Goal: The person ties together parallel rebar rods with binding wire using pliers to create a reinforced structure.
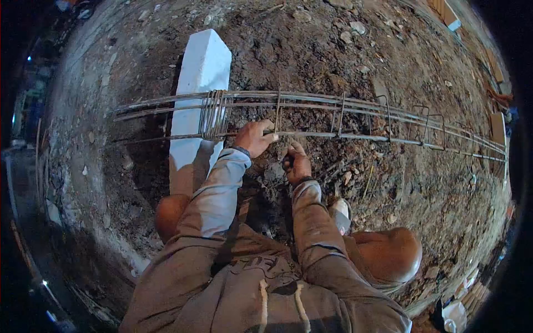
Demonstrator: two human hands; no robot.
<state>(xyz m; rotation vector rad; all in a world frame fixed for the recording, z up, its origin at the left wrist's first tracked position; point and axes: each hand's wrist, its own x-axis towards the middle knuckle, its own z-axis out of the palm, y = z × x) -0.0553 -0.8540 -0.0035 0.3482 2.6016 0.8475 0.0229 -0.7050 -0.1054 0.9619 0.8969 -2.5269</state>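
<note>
A long rebar cage (355,135) runs across in front of me, made of thin steel bars with square stirrups (388,119) spaced along it. My left hand (254,139) is closed at the near lower bar, thumb and forefinger on either side of it. To its left, a tight bundle of stirrups (214,114) hangs on the bars. Just below the same bar, my right hand (298,165) is closed, its fingertips close to the bar. Something dark shows in its curled fingers, too small to make out.
A white rectangular block (202,64) lies under the cage's left end. Rough soil with stones (357,28) surrounds it. My bent knees (386,252) flank my arms, and a shoe (340,215) is by the right one. Boards (498,130) stand at the far right.
</note>
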